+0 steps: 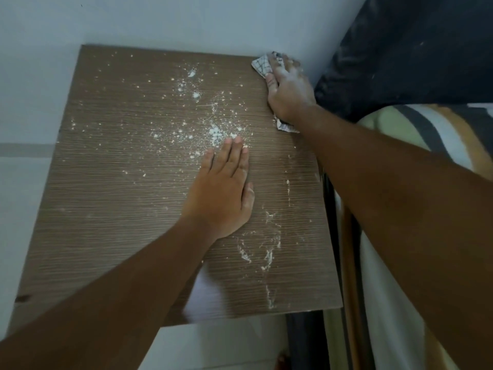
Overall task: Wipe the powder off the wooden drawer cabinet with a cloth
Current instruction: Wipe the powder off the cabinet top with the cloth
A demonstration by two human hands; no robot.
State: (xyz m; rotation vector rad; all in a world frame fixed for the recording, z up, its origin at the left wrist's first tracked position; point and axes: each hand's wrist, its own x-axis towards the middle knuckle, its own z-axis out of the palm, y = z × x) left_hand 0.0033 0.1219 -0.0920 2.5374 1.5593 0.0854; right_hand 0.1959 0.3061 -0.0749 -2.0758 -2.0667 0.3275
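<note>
The brown wooden cabinet top (112, 209) fills the middle of the view. White powder (213, 132) is scattered over its far half, with smeared streaks (268, 252) near the front right. My right hand (286, 89), dusted white, presses a white checked cloth (262, 64) flat on the far right corner, by the wall. The cloth shows beyond the fingers and under the wrist. My left hand (224, 193) lies flat, palm down, on the middle of the top, holding nothing, its fingertips at the edge of the thickest powder.
A pale wall (186, 20) runs along the cabinet's far edge. A bed with a dark pillow (413, 49) and a striped cover (440, 134) stands close against the right side. Light floor (218, 343) shows in front.
</note>
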